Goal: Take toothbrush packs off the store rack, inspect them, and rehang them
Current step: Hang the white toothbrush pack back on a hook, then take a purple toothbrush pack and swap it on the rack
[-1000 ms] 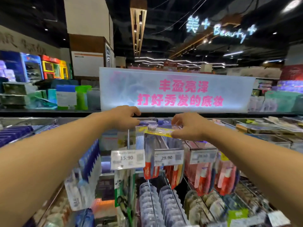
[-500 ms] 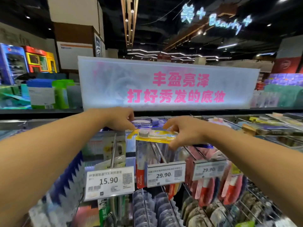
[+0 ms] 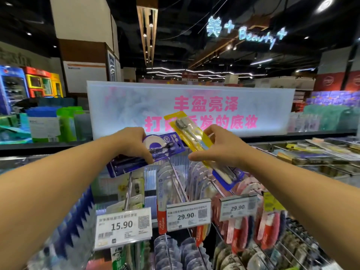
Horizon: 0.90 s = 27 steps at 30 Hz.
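Held above the rack (image 3: 175, 184), the purple pack (image 3: 155, 151) in the left hand (image 3: 134, 143) and yellow pack (image 3: 191, 133) in the right hand (image 3: 218, 147) look light, stiff and probably slick, best pinched by their card edges.

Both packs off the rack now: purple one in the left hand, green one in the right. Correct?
Not quite. The head view shows the pack in the right hand is yellow with a blue lower end, not green. The rest holds: the left hand grips the purple pack, and both are off the rack.
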Tool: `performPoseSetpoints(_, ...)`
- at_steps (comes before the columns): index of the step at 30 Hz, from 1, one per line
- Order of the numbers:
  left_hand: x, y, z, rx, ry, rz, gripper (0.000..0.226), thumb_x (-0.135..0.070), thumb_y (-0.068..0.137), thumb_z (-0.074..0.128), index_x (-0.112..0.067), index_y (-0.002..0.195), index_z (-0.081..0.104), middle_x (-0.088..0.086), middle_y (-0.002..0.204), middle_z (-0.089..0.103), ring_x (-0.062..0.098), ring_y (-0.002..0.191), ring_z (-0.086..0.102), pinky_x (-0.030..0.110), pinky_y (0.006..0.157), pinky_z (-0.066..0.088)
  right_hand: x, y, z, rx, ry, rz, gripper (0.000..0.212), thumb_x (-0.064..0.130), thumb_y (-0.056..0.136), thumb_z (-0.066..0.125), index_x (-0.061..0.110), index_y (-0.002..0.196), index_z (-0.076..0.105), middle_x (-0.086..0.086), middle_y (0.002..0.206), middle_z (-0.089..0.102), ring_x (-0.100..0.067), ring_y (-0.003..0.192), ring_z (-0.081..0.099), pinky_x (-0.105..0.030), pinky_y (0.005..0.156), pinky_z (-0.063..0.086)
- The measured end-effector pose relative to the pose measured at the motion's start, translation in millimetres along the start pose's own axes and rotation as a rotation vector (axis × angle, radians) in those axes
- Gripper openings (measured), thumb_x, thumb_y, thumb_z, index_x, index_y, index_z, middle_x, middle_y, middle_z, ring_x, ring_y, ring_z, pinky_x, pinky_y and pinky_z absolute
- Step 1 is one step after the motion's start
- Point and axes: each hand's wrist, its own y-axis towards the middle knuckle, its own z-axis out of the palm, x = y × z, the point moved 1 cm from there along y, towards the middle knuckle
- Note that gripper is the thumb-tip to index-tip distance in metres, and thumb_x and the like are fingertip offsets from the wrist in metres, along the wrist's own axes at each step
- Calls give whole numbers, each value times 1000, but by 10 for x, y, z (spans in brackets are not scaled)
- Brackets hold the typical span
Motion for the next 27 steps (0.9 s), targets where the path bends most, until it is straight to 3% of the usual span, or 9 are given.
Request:
performPoseSetpoints(3,-25,-39,-101,-87,-152,-45,66,-45,61,94,-19,105,51,0,100,62,19,83,59,33,64,45,47,58,39,-132,131,26,76,64,70,82,24,125,49,5,105,64,-17,89,69,-38,79,59)
performPoseSetpoints(7,-207,-116,-185,-207,-733,30,29,-22,75,89,-22,92,65,2,90,74,19,74,67,28,64,52,200,160,147,-294,432,39,69,70,74,68,23,124,63,2,107,70,-22,95,70,-45,90,58)
performPoseSetpoints(10,-425,-167,-183,-190,-1127,59,29,-16,88,73,-16,114,63,17,105,76,27,76,72,45,75,62,369,191,203,-322,611,20,27,46,88,65,25,105,68,5,94,68,-20,89,64,-38,80,52)
performPoseSetpoints(14,-758,-392,-192,-170,-1496,123,24,-10,99,52,-15,123,55,10,86,77,19,61,74,36,56,63,537,198,271,-322,704,-24,37,56,77,62,37,109,65,6,97,76,-19,89,75,-49,83,61)
performPoseSetpoints(18,-945,-647,-154,-61,-1562,153,31,-35,104,47,-18,118,69,9,100,80,27,87,79,48,79,65,643,98,236,-394,596,-109,50,58,79,72,36,122,59,7,105,74,-16,94,74,-45,87,61)
performPoseSetpoints(21,-1025,-763,-147,8,-1582,150,40,-52,99,52,-22,107,77,5,99,81,20,84,79,35,69,65,711,7,218,-505,409,-188,55,52,80,76,32,128,57,6,110,69,-17,102,67,-39,89,56)
performPoseSetpoints(23,-1034,-769,-132,2,-1561,178,42,-57,92,60,-24,114,74,5,104,81,22,89,79,37,71,64,723,2,224,-548,383,-205,60,53,79,76,32,131,54,4,114,61,-19,107,61,-38,91,53)
performPoseSetpoints(25,-1015,-748,-117,-11,-1539,229,62,-64,81,69,-24,128,65,7,113,78,26,98,78,45,81,64,743,11,229,-554,417,-150,62,55,82,75,34,133,48,1,116,49,-22,112,55,-37,94,49)
performPoseSetpoints(27,-1020,-733,-88,-40,-1513,236,83,-72,65,73,-24,131,60,6,114,78,26,97,78,45,79,64,783,22,237,-529,549,-106,64,64,79,69,40,130,40,-1,119,53,-26,113,58,-46,98,52)
